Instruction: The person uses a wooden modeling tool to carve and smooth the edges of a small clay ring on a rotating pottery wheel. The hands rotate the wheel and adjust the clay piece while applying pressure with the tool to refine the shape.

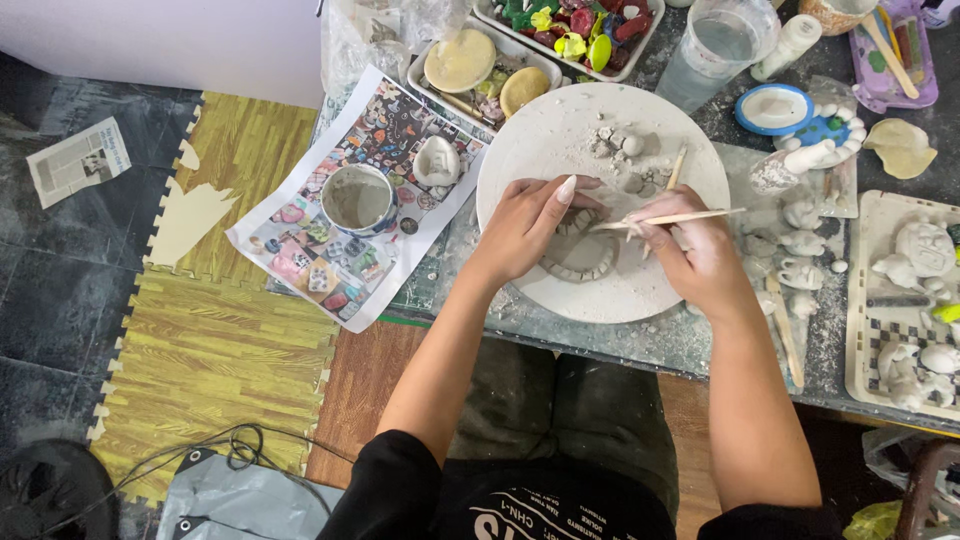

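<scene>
A round white work board [530, 140] lies on the table. On it rests a curved grey clay piece [578, 262] with a notched edge. My left hand [525, 228] rests its fingers on that clay piece and steadies it. My right hand [690, 250] grips a thin wooden modelling stick [690, 216], whose tip touches the clay near my left fingers. Small clay lumps [618, 143] and a second wooden stick [676, 167] sit at the board's far side.
A cup of grey slip [357, 198] stands on a printed sheet [300, 245] to the left. Trays of coloured clay [580, 25], a clear water cup [715, 45], and small clay figures [805, 245] crowd the far and right sides. A white tray [862, 300] holds more figures.
</scene>
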